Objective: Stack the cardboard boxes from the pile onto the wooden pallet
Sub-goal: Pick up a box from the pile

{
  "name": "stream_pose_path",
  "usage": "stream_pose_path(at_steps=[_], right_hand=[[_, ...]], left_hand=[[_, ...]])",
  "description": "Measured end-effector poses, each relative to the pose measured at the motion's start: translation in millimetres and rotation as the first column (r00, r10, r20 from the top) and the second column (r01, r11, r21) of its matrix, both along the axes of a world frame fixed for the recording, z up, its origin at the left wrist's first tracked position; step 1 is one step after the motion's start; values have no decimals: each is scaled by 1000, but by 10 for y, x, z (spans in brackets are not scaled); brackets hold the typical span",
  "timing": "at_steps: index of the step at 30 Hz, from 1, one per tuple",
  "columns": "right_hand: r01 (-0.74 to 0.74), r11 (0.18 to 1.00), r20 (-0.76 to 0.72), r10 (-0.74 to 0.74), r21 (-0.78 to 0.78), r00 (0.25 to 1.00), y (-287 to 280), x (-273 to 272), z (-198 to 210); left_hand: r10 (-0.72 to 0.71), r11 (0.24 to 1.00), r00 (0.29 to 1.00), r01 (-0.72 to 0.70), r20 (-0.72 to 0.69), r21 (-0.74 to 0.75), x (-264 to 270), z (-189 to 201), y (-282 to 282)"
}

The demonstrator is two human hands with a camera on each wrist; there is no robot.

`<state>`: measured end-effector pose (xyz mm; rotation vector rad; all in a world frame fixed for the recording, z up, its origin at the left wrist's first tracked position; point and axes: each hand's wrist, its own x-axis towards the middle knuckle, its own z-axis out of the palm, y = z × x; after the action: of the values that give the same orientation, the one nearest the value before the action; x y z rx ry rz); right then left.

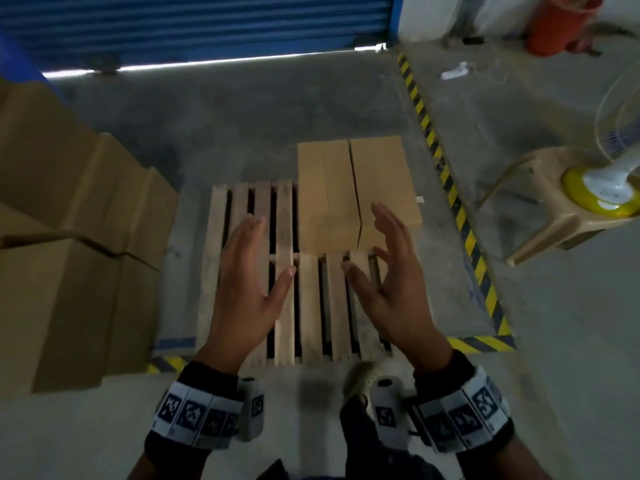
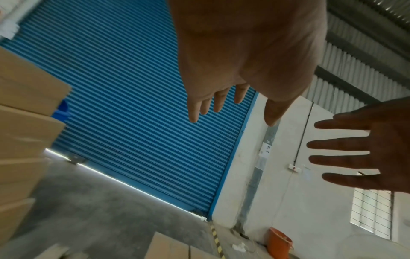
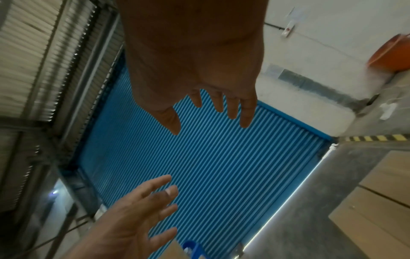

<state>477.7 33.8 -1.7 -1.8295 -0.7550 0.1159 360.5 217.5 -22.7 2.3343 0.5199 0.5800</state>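
A wooden pallet [image 1: 311, 299] lies on the concrete floor in the head view. Two brown cardboard boxes [image 1: 356, 192] stand side by side on its far right part. The pile of cardboard boxes [image 1: 79, 244] rises at the left; the left wrist view shows its stacked edges [image 2: 24, 133]. My left hand [image 1: 249, 271] and right hand [image 1: 384, 268] hover above the pallet, palms facing each other, fingers straight and spread, holding nothing. In the wrist views both hands, left [image 2: 230, 98] and right [image 3: 213, 112], show empty against the blue shutter.
A blue roller shutter [image 1: 194, 26] closes the far side. Yellow-black floor tape [image 1: 446, 188] runs right of the pallet. A plastic stool [image 1: 554, 209] with a table fan [image 1: 609, 168] stands at the right, an orange bucket [image 1: 557, 26] in the far corner.
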Motion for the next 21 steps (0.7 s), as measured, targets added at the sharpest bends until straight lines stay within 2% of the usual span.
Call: stream_pose_path(at_steps=[7, 9, 13, 17, 21], right_hand=[[-189, 982, 53, 188, 26, 981, 403, -1580, 115], [-268, 963, 31, 267, 23, 963, 562, -2057, 110], [-384, 923, 28, 384, -2, 923, 945, -2932, 71], [-534, 841, 3, 536, -84, 844, 1424, -3686, 67], [-640, 759, -16, 643, -115, 765, 1894, -4189, 47]], left_hand=[[224, 973, 965, -230, 136, 31, -2099, 162, 258], [314, 943, 943, -323, 115, 78, -2754, 187, 322], [446, 890, 892, -451, 77, 65, -3928, 233, 366], [602, 794, 797, -604, 50, 73, -4835, 162, 450], [734, 676, 679, -734, 32, 62, -5394, 31, 584]])
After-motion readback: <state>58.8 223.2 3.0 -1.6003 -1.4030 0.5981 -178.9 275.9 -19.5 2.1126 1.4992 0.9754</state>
